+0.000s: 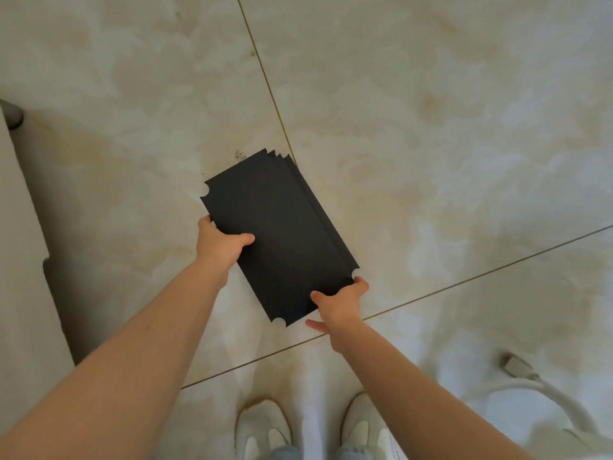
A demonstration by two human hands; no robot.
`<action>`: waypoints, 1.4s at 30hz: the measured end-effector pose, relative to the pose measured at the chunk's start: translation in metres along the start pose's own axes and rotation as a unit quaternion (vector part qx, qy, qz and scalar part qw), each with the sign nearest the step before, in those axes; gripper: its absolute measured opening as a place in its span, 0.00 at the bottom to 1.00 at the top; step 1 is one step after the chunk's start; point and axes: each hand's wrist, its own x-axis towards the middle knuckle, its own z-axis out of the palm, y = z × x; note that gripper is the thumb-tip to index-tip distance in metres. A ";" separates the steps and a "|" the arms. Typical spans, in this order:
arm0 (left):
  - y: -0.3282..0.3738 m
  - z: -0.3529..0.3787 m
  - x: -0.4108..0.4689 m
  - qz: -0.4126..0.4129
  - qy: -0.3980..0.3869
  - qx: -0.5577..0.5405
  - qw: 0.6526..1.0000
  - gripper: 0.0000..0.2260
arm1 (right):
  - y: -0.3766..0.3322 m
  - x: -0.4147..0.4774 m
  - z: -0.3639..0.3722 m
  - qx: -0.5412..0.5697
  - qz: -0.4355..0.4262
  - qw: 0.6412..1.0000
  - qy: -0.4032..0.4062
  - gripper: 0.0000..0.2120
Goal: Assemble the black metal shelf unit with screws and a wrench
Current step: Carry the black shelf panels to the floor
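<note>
View from the head, looking down, read left to right. At the left edge stands a grey upholstered piece of furniture [23, 260], only its side in view. The left hand [220, 242] grips the left long edge of a stack of black metal shelf panels [282, 240], its thumb lying flat on the top panel and its fingers curled under the edge. The stack sits at the centre of the view, over the pale marble-tiled floor [431, 127], turned on a diagonal so that one short end points away from the person. Each visible corner has a rounded notch. At the far corner the panels are slightly fanned, so that several edges show one behind another. Whether the far end touches the floor or hangs clear of it cannot be told from this angle. The right hand [341, 302] holds the near short end beside its right corner, thumb on top and fingers wrapped beneath, with one finger pointing loose below the stack. Dark grout lines [265, 74] cross the floor under and beside the panels. Along the bottom edge are two white shoes [262, 426], and to their right a white cord [544, 390] lies on the tiles.
</note>
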 end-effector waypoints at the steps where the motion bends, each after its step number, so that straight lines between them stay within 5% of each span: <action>1: -0.001 -0.002 -0.004 0.000 -0.008 0.019 1.000 0.37 | -0.002 -0.004 -0.004 -0.006 0.005 1.000 0.002 0.40; 6: 0.005 -0.023 -0.042 0.012 -0.019 0.134 0.991 0.39 | -0.006 -0.033 -0.040 -0.175 -0.113 0.978 0.031 0.37; 13: 0.053 -0.061 -0.149 0.121 -0.070 0.329 0.934 0.26 | -0.040 -0.130 -0.104 -0.293 -0.218 0.931 0.025 0.26; 23: 0.179 -0.112 -0.388 0.401 -0.108 0.479 0.773 0.19 | -0.083 -0.378 -0.199 -0.389 -0.359 0.848 0.035 0.22; 32: 0.240 -0.174 -0.572 0.512 -0.131 0.449 0.720 0.18 | -0.054 -0.584 -0.282 -0.298 -0.404 0.858 0.112 0.22; 42: 0.211 -0.201 -0.760 0.553 -0.264 0.398 0.682 0.13 | 0.085 -0.737 -0.371 -0.076 -0.378 0.888 0.251 0.19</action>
